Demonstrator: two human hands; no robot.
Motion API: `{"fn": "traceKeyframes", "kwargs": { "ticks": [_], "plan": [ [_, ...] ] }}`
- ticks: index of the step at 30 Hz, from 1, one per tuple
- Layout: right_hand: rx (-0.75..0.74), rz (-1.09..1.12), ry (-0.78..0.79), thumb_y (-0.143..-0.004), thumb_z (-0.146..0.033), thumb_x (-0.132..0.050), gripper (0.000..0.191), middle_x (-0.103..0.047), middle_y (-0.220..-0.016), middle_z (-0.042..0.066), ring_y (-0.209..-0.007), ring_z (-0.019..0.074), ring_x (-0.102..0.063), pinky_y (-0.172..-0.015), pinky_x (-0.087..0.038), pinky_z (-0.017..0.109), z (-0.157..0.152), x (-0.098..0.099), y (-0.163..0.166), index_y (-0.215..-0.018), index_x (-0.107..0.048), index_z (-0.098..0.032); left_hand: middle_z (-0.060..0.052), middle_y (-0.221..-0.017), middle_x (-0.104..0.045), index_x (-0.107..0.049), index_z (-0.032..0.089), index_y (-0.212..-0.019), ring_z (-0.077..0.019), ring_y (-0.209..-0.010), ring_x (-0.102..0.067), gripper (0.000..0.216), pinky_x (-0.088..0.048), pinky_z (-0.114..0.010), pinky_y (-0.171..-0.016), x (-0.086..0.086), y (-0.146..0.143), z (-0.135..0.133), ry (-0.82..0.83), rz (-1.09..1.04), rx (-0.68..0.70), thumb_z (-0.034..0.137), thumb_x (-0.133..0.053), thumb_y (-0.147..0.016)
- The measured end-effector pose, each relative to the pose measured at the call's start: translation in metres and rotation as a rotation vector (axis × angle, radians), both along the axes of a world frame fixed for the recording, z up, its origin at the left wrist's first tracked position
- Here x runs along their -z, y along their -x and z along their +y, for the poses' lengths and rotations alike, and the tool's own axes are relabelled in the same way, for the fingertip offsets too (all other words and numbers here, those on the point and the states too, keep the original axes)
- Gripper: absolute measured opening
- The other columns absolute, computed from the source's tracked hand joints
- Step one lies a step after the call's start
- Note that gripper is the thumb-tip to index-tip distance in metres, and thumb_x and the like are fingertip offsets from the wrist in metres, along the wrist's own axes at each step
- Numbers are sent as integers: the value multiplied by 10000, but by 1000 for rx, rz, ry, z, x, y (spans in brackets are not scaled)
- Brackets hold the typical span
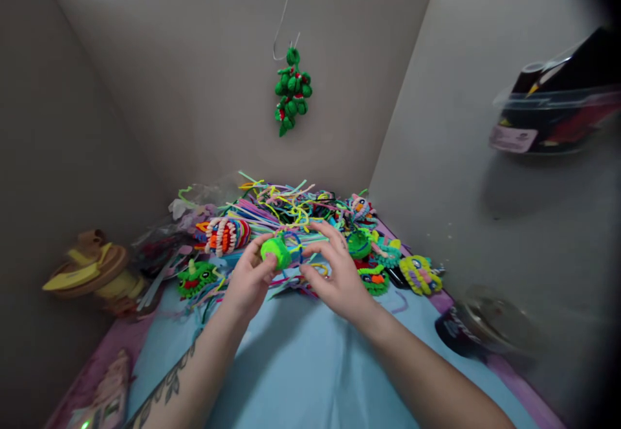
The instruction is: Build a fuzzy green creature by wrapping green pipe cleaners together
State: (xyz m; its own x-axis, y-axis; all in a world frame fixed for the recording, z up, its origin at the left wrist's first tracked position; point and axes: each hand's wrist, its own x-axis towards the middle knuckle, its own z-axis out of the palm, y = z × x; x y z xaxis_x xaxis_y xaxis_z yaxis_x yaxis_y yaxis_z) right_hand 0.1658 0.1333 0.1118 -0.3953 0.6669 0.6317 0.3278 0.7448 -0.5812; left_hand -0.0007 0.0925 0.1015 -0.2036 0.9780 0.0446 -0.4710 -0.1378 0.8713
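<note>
My left hand (253, 274) pinches a bright green, fuzzy rounded piece (275, 253), which looks made of pipe cleaners. A blue pipe cleaner (294, 238) curves beside its right side; whether the two are joined, I cannot tell. Just to the right is my right hand (334, 274), its fingers apart, with thumb and index fingertips close to the blue strand and a short yellow-green end. Behind both hands lies a heap of loose, many-coloured pipe cleaners (272, 209).
Finished pipe-cleaner figures flank the heap: a striped one (226, 236), a green one (196, 279), a yellow one (420, 275). A green cluster (293, 89) hangs from a wire hook. At right are a dark lidded tub (480, 325) and a wall-mounted bin (548, 118). Blue cloth (291, 364) covers the table.
</note>
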Motion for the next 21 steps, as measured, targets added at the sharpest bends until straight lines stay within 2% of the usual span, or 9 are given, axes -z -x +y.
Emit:
{"fn": "traceKeyframes", "kwargs": {
  "ticks": [2,5,9,13,16,19,21],
  "plan": [
    [30,10,-100,-776,-206,-603,79,-438,-1342,60,-1330,270,-264,-1069,-256,500,0,4,1,-827,-658,-229,-24,-978,-600,-529,218,-1097,-123,-767,-574,466,-462,-227,-647,0,0,1,49,-109,34,211,-734,-678],
    [50,6,-160,-783,-201,-599,119,-438,-1348,49,-1333,273,-249,-1062,-268,507,1,10,5,-858,-680,-244,-21,-956,-600,-515,223,-1093,-122,-749,-581,498,-472,-233,-634,0,-4,-1,83,-191,90,190,-750,-655],
    [51,36,-128,-779,-176,-577,127,-444,-1341,49,-1329,275,-260,-1056,-270,520,-1,13,10,-841,-670,-236,-6,-916,-599,-499,234,-1084,-115,-723,-586,522,-476,-241,-644,0,-12,-5,113,-246,135,188,-765,-637],
    [9,46,-50,-773,-156,-544,86,-444,-1331,64,-1326,265,-271,-1066,-259,502,-1,12,11,-763,-612,-208,-9,-906,-606,-484,230,-1064,-134,-754,-590,506,-471,-269,-685,1,-17,-6,73,-216,143,199,-761,-642],
    [-12,51,-9,-801,-154,-491,125,-474,-1280,75,-1305,249,-303,-1065,-261,491,2,11,10,-717,-571,-201,-4,-875,-605,-492,219,-1032,-127,-737,-571,485,-444,-248,-672,3,-16,-6,-9,-78,31,193,-766,-633],
    [-40,23,50,-819,-218,-517,170,-476,-1270,79,-1296,255,-313,-1060,-262,491,-1,8,8,-657,-560,-193,18,-834,-584,-514,218,-985,-97,-699,-540,439,-410,-206,-640,4,-9,-4,-104,117,-203,152,-763,-629],
    [-101,-23,69,-818,-267,-554,186,-462,-1295,71,-1314,259,-285,-1064,-254,490,-6,3,7,-648,-572,-193,27,-833,-570,-522,225,-981,-83,-701,-530,417,-407,-193,-647,4,-3,-1,-131,170,-327,146,-751,-641]
  ]
}}
